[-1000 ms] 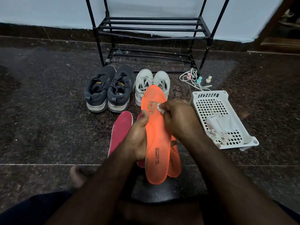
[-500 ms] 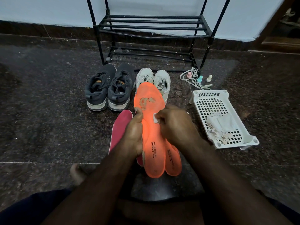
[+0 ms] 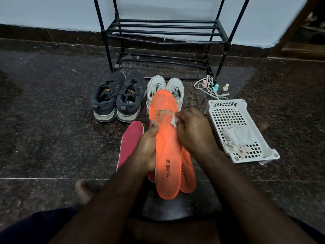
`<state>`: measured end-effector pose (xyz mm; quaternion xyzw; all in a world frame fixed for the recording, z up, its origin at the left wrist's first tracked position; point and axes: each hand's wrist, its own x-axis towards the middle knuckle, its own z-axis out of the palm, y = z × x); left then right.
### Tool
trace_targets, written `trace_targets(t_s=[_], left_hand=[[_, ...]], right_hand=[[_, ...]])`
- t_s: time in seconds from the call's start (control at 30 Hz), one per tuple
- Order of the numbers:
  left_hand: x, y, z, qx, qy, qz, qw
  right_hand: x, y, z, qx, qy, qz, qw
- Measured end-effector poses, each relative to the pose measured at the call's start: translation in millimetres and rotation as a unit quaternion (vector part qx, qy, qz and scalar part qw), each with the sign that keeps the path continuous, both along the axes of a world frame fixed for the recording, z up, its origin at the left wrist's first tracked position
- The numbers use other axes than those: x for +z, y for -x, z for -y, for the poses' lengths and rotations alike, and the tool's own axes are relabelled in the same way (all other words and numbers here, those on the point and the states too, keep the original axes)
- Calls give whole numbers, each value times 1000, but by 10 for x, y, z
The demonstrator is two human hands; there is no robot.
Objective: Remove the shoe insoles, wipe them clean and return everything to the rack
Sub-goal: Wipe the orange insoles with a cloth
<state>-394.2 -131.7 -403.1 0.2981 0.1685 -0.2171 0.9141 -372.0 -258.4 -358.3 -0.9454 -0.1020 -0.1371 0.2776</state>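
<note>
Rubbing higher now, right hand (image 3: 193,131) pinches a wipe (image 3: 174,121), seemingly, while left hand (image 3: 147,147) grips the orange insole (image 3: 167,147).

I hold up an orange insole (image 3: 167,152), toe at twelve o'clock, its forefoot worn to a pale, flaky patch, black lettering near the heel. My left hand (image 3: 146,148) grips its nine o'clock edge; my right hand (image 3: 190,131) pinches a white wipe (image 3: 174,120) against it at three o'clock of the patch. A second orange insole (image 3: 188,175) lies flat under it, and a red insole (image 3: 130,141) lies at nine o'clock. The dark grey shoes (image 3: 117,99) and white shoes (image 3: 165,88) stand side by side at twelve o'clock, before the black rack (image 3: 163,32).
</note>
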Motion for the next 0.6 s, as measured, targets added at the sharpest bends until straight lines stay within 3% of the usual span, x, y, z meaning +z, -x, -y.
trace_targets(t_s=[0.2,0.37,0.43,0.6], left_hand=[[-29,-29,-8,-4,28,-18,999],[-11,-22,-35,7,36,11,999],[6,-22,-22,7,37,16,999],[38,-15,-25,13,28,16,999]], right_hand=[[41,179,-101,117,31,-64,991],[244,33,129,1,-176,-44,983],[273,22,159,-16,-158,-22,987],[229,100,50,52,-117,-75,989]])
